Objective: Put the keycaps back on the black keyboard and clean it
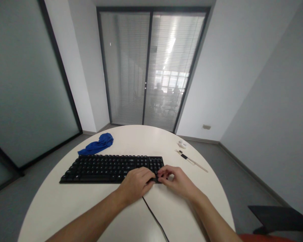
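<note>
A black computer keyboard (101,168) lies flat on a round white table (131,137). My left hand (136,181) is over its lower right part, fingers curled down onto the keys and thumb by the front edge. Just to the right, my right hand (176,179) bends over the number pad with thumb and fingertips brought together in a pinch. Anything between those fingertips is too small to make out. From beneath my left hand a thin black cable (154,216) runs toward me across the tabletop.
A crumpled blue cloth (97,144) sits behind the keyboard's left end. To the right lie thin stick-like tools (195,163), one with a black part, and a small whitish clump (182,144). A black chair part (280,216) stands beyond the table at lower right.
</note>
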`<control>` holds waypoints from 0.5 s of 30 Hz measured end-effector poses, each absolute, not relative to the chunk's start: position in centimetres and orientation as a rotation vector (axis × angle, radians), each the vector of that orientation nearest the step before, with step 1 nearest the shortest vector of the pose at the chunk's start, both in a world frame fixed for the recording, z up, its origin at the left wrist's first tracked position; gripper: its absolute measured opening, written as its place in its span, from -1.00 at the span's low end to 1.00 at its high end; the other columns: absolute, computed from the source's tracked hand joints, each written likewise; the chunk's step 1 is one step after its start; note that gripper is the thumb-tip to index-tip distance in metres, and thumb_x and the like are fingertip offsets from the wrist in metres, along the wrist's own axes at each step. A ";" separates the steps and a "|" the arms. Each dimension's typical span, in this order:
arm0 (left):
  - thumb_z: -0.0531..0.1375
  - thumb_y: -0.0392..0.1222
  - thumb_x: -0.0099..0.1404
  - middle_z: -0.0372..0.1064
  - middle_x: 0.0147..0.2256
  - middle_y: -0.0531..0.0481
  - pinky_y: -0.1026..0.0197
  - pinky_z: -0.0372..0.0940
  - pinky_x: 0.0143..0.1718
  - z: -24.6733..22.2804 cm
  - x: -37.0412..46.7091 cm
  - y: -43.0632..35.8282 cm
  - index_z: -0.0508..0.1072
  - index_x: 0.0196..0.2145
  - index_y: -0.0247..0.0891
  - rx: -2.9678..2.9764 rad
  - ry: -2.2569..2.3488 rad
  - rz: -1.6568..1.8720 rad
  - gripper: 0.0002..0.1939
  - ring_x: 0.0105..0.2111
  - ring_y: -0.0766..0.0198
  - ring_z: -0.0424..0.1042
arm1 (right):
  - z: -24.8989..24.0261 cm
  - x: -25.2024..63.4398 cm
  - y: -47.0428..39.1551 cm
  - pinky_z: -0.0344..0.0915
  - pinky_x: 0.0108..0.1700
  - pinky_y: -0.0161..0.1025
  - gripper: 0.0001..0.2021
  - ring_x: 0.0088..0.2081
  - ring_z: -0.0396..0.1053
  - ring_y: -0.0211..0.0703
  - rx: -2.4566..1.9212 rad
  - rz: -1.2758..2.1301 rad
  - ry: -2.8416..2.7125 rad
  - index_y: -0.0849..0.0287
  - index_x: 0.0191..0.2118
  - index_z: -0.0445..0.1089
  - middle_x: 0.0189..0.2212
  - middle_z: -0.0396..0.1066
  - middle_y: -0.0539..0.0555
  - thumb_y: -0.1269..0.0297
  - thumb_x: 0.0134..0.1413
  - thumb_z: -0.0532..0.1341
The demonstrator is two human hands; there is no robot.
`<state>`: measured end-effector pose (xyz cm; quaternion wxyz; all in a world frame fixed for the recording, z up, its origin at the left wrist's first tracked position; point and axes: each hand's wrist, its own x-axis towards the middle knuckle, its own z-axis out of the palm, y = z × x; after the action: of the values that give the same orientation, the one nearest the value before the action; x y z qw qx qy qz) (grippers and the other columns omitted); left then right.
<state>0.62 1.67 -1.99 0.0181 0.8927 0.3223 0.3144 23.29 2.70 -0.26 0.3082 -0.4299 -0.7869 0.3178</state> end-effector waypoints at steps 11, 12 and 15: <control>0.21 -0.29 0.34 0.47 0.00 -0.06 0.03 0.36 0.09 -2.7 0.1 2.6 0.40 -0.10 -0.22 2.687 1.142 0.870 -0.83 0.04 0.12 0.42 | 0.0 24.5 3.5 0.35 0.11 -0.15 -0.68 0.05 0.44 -0.06 -1.178 0.138 -2.490 0.09 -0.05 0.54 0.06 0.47 0.12 0.46 0.10 0.21; 0.20 -0.29 0.34 0.47 -0.01 -0.06 0.04 0.37 0.07 -2.6 0.1 2.6 0.40 -0.10 -0.22 2.687 1.147 0.858 -0.83 0.02 0.13 0.44 | 0.0 24.3 3.4 0.36 0.11 -0.15 -0.68 0.06 0.44 -0.06 -1.188 0.123 -2.522 0.09 -0.05 0.54 0.07 0.47 0.12 0.47 0.09 0.20; 0.18 -0.28 0.37 0.48 -0.03 -0.06 0.07 0.40 0.02 -2.4 0.1 2.5 0.41 -0.08 -0.21 2.679 1.164 0.831 -0.83 -0.03 0.14 0.47 | 0.3 23.9 3.3 0.36 0.09 -0.17 -0.66 0.04 0.46 -0.07 -1.212 0.101 -2.585 0.09 -0.05 0.53 0.07 0.48 0.11 0.48 0.09 0.16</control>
<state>0.09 2.49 -2.41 0.0523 0.8810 0.3828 0.2732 23.91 3.31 0.25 0.1421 -0.4200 -0.8957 0.0351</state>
